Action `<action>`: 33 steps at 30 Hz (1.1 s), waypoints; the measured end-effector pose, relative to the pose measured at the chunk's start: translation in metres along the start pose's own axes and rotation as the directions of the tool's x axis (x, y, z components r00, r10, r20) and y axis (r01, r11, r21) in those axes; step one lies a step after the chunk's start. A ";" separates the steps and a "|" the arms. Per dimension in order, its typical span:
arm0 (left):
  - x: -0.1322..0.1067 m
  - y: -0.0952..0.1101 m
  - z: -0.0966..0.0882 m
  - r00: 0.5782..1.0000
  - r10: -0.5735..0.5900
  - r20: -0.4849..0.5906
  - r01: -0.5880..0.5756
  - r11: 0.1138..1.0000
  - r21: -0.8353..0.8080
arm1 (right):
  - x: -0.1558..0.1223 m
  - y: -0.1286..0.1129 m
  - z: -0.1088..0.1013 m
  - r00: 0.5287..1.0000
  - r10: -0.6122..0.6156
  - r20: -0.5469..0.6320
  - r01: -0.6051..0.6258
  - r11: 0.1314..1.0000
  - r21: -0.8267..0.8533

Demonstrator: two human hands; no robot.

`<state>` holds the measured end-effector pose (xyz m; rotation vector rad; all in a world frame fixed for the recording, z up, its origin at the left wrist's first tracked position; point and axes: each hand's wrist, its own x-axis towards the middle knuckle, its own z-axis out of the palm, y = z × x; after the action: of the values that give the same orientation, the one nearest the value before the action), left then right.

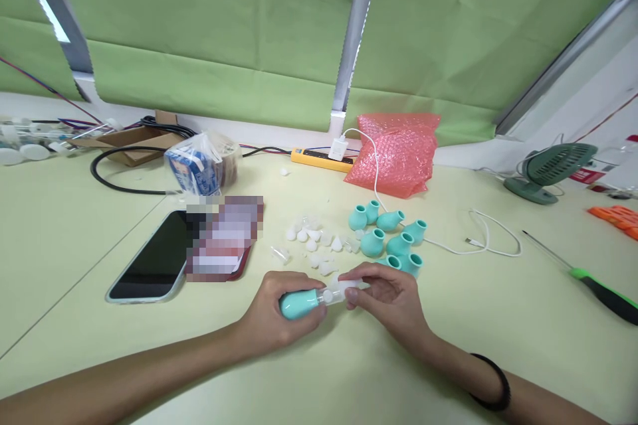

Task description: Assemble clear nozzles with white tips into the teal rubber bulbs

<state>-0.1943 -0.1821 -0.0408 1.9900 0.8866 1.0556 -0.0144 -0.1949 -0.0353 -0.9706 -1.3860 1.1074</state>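
My left hand (272, 315) is wrapped round a teal rubber bulb (298, 305), which lies on its side with its neck to the right. A clear plastic tube (326, 297) sticks out of the bulb's neck. At the tube's far end, my right hand (391, 299) pinches a whitish translucent tip (349, 287) between thumb and fingers. Just beyond the hands lie several small white drop-shaped pieces (312, 245) and clear plastic fittings (280, 254). Several more teal bulbs (372, 242) stand or lean together behind my right hand, most with their open necks upward.
Two phones, one black-screened (154, 259) and one with a blurred screen (224, 239), lie at left. Farther back are a plastic-wrapped blue pack (197, 166), a yellow power strip (314, 159) and a pink bubble-wrap bag (396, 156). A white cable (458, 251), screwdriver (598, 289) and green fan (558, 166) occupy the right.
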 end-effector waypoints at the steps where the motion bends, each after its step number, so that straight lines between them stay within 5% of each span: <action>1: 0.000 0.000 0.000 1.000 0.009 0.000 -0.009 1.000 0.013 | 0.000 0.000 0.000 1.000 0.020 -0.009 -0.020 1.000 0.010; 11: -0.003 -0.003 0.004 0.985 0.170 -0.007 -0.167 0.973 0.161 | 0.001 0.005 0.001 0.989 0.148 -0.018 -0.145 0.984 0.102; 17: -0.007 -0.011 0.007 0.898 0.436 -0.054 -0.403 0.867 0.292 | 0.001 0.005 -0.001 0.986 0.165 0.037 -0.168 0.981 0.093; 21: -0.007 -0.012 0.008 0.859 0.511 -0.040 -0.468 0.814 0.342 | 0.003 0.006 0.000 0.984 0.155 0.084 -0.166 0.975 0.149; 29: -0.007 -0.007 0.006 0.851 0.526 -0.002 -0.495 0.802 0.334 | -0.001 0.002 0.005 0.990 0.114 0.078 -0.126 0.976 0.175; 33: -0.007 -0.005 0.005 0.901 0.433 -0.017 -0.415 0.874 0.252 | 0.001 -0.001 0.007 0.988 0.143 0.059 -0.151 0.972 0.179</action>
<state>-0.1945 -0.1863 -0.0497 2.4409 0.6493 1.3204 -0.0210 -0.1951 -0.0345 -0.9304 -1.2386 1.3504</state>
